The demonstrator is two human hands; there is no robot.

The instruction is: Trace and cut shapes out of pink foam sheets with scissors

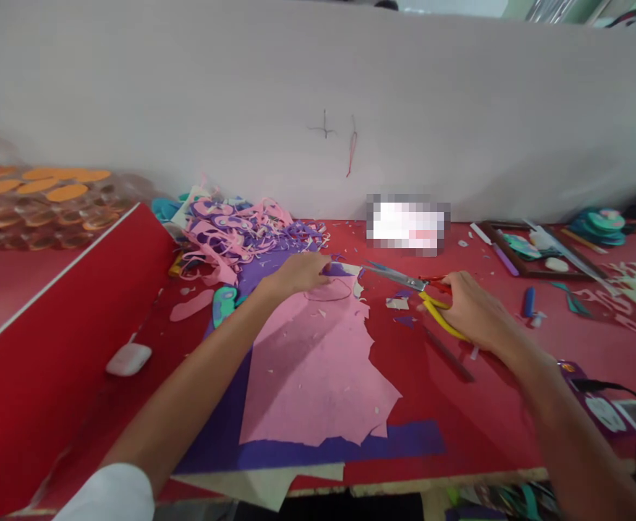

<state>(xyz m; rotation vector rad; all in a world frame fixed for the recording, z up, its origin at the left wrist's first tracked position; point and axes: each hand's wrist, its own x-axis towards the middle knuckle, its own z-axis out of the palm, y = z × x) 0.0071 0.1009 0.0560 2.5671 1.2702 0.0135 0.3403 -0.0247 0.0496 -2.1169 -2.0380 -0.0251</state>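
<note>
The pink sheet [318,376] lies mid-counter [485,427], its jagged edge from one to six o'clock suggesting pieces already cut off, with a broad middle left whole. At its twelve, the left hand [307,271] has a bent grip, its hold unclear; at two, the right hand [472,307] grips scissors [420,284] firmly, handles parted, and a scrap heap [242,228] sits at eleven.

Head view, forward and down
</note>
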